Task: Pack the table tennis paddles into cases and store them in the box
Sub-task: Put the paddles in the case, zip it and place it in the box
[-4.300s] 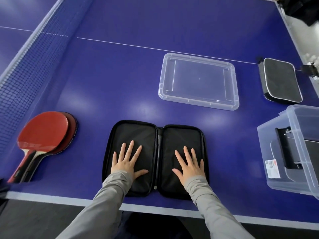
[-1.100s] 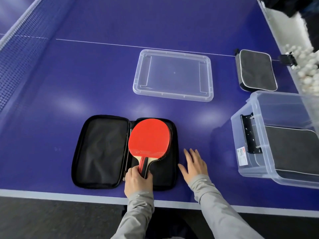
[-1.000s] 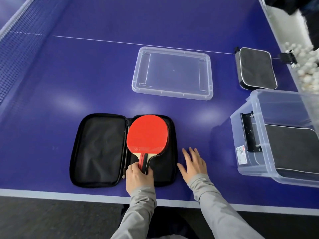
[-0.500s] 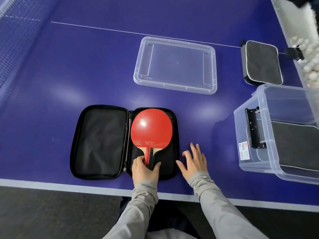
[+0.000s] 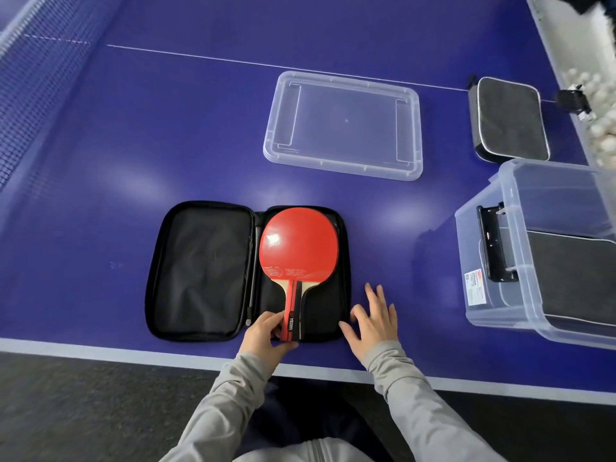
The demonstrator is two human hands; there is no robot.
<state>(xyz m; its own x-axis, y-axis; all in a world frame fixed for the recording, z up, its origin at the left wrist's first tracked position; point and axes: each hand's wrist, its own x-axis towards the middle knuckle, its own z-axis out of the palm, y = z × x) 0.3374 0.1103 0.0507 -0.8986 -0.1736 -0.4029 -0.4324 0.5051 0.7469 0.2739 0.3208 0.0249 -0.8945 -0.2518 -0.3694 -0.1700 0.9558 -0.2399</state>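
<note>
Gripping one red paddle (image 5: 298,245) by its handle, my left hand (image 5: 265,335) is laying it in one open case (image 5: 200,271); my right hand (image 5: 375,320) is resting flat, fingers spread.

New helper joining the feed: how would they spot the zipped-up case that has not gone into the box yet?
Start at the clear storage box on the table's right side. Just beyond it, near the far right table edge, lies the closed case. Unlike the open case by the hands, it is zipped flat, dark grey with pale piping.
</note>
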